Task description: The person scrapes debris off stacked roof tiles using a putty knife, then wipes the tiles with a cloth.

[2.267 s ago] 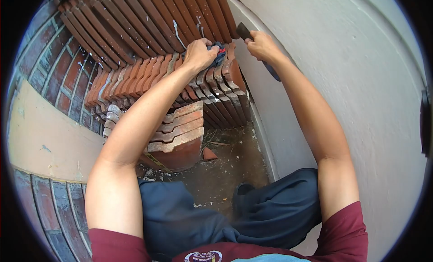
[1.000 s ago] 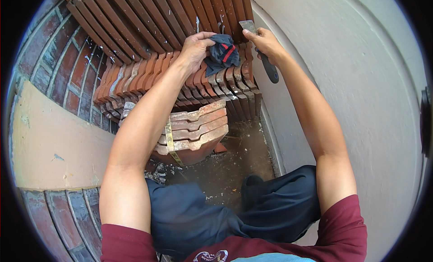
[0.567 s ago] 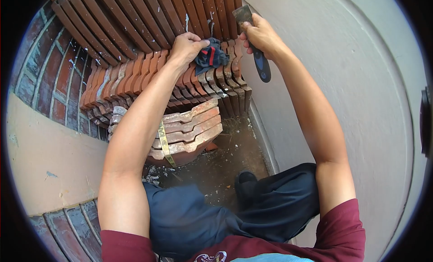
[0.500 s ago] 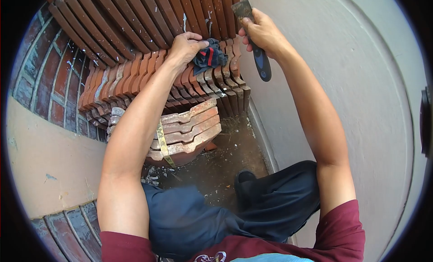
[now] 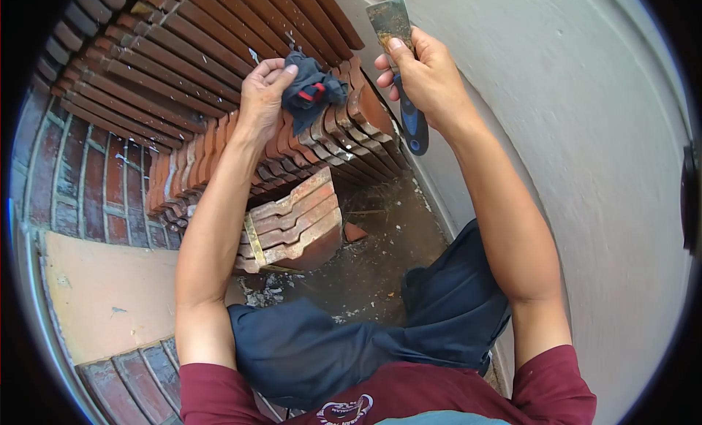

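My left hand (image 5: 266, 96) pinches a crumpled dark rag (image 5: 307, 92) with red patches between thumb and fingers. The rag hangs just over the top edges of a row of stacked roof tiles (image 5: 358, 103). My right hand (image 5: 424, 70), to the right of the rag, is wrapped around a putty knife (image 5: 390, 23). The knife's dirt-stained blade points up, and its black and blue handle (image 5: 414, 125) sticks out below my fist. My thumb lies on the lower part of the blade.
More tiles (image 5: 241, 30) stand packed behind the row. A strapped bundle of tiles (image 5: 300, 217) rests on the dirty floor (image 5: 380, 257), with a tile fragment (image 5: 355, 232) beside it. A pale wall (image 5: 556, 133) rises at the right, a brick wall (image 5: 80, 176) at the left.
My left hand has raised the rag from the tile tops. The putty knife has turned so its blade shows more broadly. My view has shifted a little.
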A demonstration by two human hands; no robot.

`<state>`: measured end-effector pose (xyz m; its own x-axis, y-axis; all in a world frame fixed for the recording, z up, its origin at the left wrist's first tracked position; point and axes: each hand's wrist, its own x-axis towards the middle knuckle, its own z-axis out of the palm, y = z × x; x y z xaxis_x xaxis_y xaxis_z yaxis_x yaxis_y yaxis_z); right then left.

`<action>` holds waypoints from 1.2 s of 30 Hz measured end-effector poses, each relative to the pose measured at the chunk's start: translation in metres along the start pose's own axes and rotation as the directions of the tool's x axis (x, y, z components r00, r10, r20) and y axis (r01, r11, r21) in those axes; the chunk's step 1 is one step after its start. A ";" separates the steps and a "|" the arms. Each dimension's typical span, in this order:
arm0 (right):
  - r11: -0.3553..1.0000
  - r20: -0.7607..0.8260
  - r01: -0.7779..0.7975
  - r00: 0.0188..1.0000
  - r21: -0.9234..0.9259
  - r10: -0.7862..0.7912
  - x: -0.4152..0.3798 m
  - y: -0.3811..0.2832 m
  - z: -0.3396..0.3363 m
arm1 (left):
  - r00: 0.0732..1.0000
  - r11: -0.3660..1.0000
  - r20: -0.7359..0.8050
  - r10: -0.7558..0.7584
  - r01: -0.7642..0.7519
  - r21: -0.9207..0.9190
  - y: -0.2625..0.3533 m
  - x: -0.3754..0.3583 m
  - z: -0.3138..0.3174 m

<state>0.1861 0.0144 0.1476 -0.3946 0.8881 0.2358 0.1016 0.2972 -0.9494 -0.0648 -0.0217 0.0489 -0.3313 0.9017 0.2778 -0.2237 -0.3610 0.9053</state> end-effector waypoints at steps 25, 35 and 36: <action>0.830 0.180 0.310 0.950 -0.464 -0.255 0.068 0.118 0.016 | 0.918 0.968 -0.362 0.159 -0.073 0.239 -0.071 0.022 0.039; 0.709 0.165 0.453 0.884 -0.541 -0.438 0.077 0.126 0.034 | 0.919 0.959 -0.337 0.205 -0.119 0.258 -0.065 0.019 0.056; 0.706 0.160 0.452 0.883 -0.546 -0.442 0.077 0.126 0.035 | 0.918 0.947 -0.328 0.225 -0.126 0.296 -0.062 0.018 0.059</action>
<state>0.1359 0.1081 0.0387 -0.5393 0.5966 0.5944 0.3918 0.8025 -0.4501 -0.0024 0.0307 0.0165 -0.6551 0.6682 0.3526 0.1011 -0.3849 0.9174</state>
